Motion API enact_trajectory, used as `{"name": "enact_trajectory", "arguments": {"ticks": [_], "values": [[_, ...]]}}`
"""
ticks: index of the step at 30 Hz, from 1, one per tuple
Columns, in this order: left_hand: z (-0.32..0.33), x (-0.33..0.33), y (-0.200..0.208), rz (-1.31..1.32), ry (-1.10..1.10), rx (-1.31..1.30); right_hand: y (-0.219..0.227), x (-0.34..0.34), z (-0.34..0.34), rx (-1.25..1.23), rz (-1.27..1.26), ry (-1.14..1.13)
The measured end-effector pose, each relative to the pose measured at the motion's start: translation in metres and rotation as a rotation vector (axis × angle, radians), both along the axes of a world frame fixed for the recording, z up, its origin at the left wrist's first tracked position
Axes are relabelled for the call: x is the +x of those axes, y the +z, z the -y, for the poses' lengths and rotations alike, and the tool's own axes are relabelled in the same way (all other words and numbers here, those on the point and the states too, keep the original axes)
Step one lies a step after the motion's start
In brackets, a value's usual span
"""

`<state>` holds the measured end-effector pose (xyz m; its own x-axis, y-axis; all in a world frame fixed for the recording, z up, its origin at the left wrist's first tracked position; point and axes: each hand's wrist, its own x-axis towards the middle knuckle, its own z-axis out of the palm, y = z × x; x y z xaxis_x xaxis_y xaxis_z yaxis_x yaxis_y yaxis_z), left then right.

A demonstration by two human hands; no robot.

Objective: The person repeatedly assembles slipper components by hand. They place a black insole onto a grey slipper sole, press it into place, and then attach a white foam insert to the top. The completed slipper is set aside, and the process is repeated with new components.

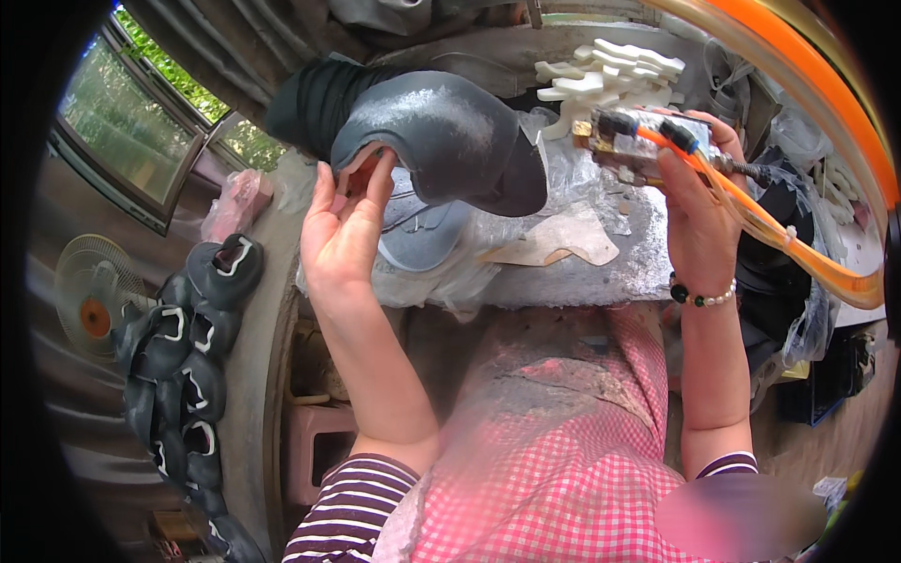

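My left hand [345,230] grips the open edge of a dark grey shoe upper [441,131] that sits over a black form above the workbench. The fingers pinch the rim of the opening, with the thumb inside. My right hand [696,202] is raised at the right and holds a small air-powered tool [631,139] with a metal body. An orange hose [779,235] runs from the tool down past my wrist, which wears a bead bracelet.
Flat paper-like insoles [561,242] and plastic sheeting lie on the grey bench [563,281]. White shoe lasts [610,80] are stacked at the back. Several grey shoe uppers [188,357] pile up at the left, next to a fan [92,305] and a window. A pink stool stands below.
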<state>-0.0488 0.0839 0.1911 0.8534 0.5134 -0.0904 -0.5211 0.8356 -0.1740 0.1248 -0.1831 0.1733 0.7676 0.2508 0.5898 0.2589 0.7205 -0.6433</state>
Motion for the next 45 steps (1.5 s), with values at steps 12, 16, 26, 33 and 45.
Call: {"name": "enact_trajectory", "arguments": {"ticks": [12,16,26,33,45], "values": [[-0.011,-0.053,0.001,-0.072,0.246,0.391,-0.022,0.006,-0.013,-0.157,-0.004,0.163],[0.008,-0.082,0.011,-0.402,0.564,0.839,-0.048,0.03,0.01,-0.233,-0.127,0.201],[-0.066,-0.258,0.011,-2.227,0.894,2.265,-0.07,0.065,0.032,-0.328,-0.037,0.414],[-0.078,-0.47,-0.053,-2.744,0.236,2.032,-0.105,0.077,0.049,-0.435,-0.22,0.153],[-0.137,-0.604,-0.072,-2.914,-0.031,1.595,-0.105,0.053,0.044,-0.448,-0.34,0.096]]}}
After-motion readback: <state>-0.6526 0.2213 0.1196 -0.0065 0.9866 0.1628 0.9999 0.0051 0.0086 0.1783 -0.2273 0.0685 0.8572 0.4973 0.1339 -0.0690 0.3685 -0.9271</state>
